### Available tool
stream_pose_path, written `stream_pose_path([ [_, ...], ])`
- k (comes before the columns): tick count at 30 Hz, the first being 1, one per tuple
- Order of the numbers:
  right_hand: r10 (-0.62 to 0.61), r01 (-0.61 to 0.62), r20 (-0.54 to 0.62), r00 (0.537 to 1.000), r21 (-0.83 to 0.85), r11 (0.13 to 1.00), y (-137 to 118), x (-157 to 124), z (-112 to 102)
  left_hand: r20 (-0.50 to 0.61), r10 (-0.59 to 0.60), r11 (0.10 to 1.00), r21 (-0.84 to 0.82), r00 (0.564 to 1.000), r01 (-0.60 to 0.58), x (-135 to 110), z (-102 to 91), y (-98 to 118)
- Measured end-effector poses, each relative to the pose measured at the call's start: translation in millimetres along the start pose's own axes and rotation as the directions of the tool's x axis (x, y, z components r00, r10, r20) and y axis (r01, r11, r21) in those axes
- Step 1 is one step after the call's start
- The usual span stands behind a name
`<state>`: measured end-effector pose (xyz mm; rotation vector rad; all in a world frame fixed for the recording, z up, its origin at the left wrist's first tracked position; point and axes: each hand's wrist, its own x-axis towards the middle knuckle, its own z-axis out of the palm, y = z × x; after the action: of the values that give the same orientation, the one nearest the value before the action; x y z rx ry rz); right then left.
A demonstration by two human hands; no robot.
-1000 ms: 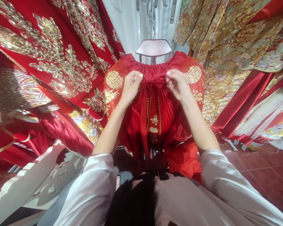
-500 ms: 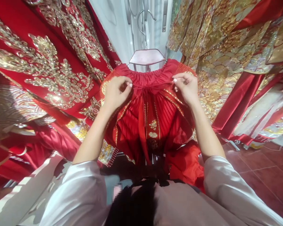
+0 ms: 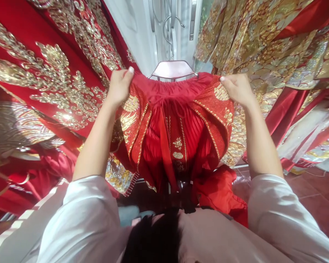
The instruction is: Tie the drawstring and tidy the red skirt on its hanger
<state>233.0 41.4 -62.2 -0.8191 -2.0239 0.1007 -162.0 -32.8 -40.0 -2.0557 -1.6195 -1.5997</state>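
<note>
Far left: red robe [image 3: 30,73], hung, heavy gold embroidery across its whole face; folds of red satin bunch below it.

Left of centre: left hand [image 3: 120,84], raised on a bare forearm out of a white sleeve [image 3: 84,215]. Fingers curled shut over the left edge of the red skirt [image 3: 178,124], thumb on top — the cloth pinched between thumb and fingers and drawn outward to the left.

Centre: the red skirt itself, hanging from a hanger [image 3: 172,68] with a pale flat bar and a metal hook above. Gathered waistband at the top, directly under the hanger bar. A thin red drawstring [image 3: 170,100] lies across the gathers just below the waistband; whether it is knotted cannot be told. Pleated red panels fall below, with a central strip bearing small gold motifs. The outer flaps carry gold trim and round gold emblems, one near each hand. The skirt hangs between the two hands, at about arm's length ahead of the person.

Right of centre: right hand [image 3: 237,89], likewise raised, fingers closed on the skirt's right flap beside its gold emblem, pulling it outward to the right — knuckles up, fingertips hidden under the cloth.

Far right: gold brocade garment [image 3: 263,47], hung, scale-like pattern, red satin borders below it. Reddish tiled floor [image 3: 318,190] at lower right.
</note>
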Motion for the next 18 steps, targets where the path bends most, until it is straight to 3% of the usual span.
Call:
stream_pose_path([
  [2,0.057,-0.067,0.073,0.996,0.137,0.988,9,8,-3,0.013,-0.097,0.981,-0.168,0.995,0.098,6,-2.9,-13],
  [3,0.094,-0.112,0.092,0.991,0.212,0.971,13,11,0,0.098,-0.146,0.963,-0.213,0.984,0.164,9,-4.3,-19],
  [5,0.186,-0.206,0.088,0.979,0.352,0.913,22,14,13,0.318,-0.214,0.932,-0.217,0.924,0.29,11,-6.9,-27],
  [7,0.268,-0.282,0.097,0.959,0.454,0.845,28,14,27,0.419,-0.229,0.922,-0.197,0.879,0.334,10,-10.2,-30],
  [10,0.302,-0.331,0.139,0.943,0.493,0.805,25,10,32,0.353,-0.133,0.967,-0.157,0.926,0.199,2,-17.4,-21],
  [14,0.146,-0.192,0.157,0.977,0.336,0.922,4,3,10,0.29,0.064,0.998,-0.048,0.955,-0.052,-13,-20.9,-6],
  [18,0.05,-0.061,0.081,0.995,0.132,0.989,-11,-6,2,0.012,0.192,0.978,0.079,0.981,-0.192,-29,-6.0,-7],
])
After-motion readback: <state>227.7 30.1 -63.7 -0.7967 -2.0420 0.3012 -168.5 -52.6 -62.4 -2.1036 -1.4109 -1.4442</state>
